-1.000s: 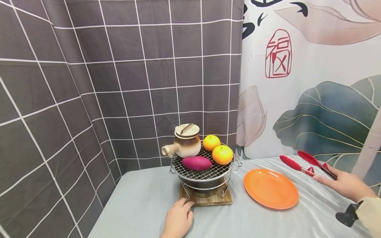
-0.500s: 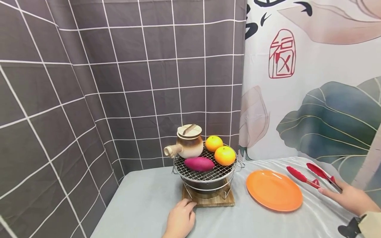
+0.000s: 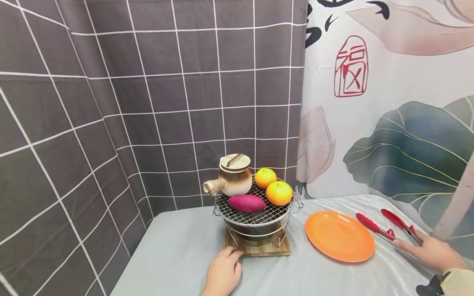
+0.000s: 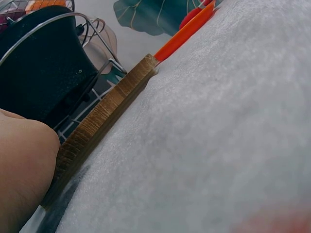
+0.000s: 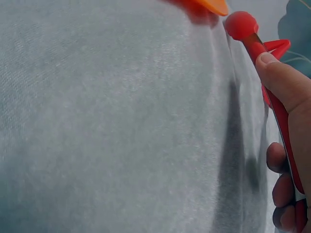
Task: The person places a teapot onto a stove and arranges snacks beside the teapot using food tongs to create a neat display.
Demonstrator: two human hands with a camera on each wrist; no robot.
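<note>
My left hand (image 3: 223, 271) rests its fingers on the front left corner of a square wooden board (image 3: 266, 250); its fingertips are partly hidden. On that board stands a small dark stove (image 3: 255, 230) topped by a round wire grill (image 3: 246, 217). The grill bears a clay teapot (image 3: 237, 183) with a side handle and wooden lid, a purple sweet potato (image 3: 247, 203) and two oranges (image 3: 279, 193). Off to the right, my right hand (image 3: 433, 253) grips red-tipped tongs (image 5: 269, 87), whose arms are spread with nothing between them. An orange plate (image 3: 340, 236) lies just left of the tongs.
A pale grey cloth (image 3: 174, 246) covers the table. Dark checked fabric (image 3: 200, 90) hangs behind and at the left, and a printed lotus curtain (image 3: 407, 152) hangs at the back right. The grill's wire handle (image 3: 298, 204) sticks out towards the plate.
My right hand has lowered the tongs a little beyond the plate's right edge. My left hand stays at the board's corner. The whole view has shifted slightly.
</note>
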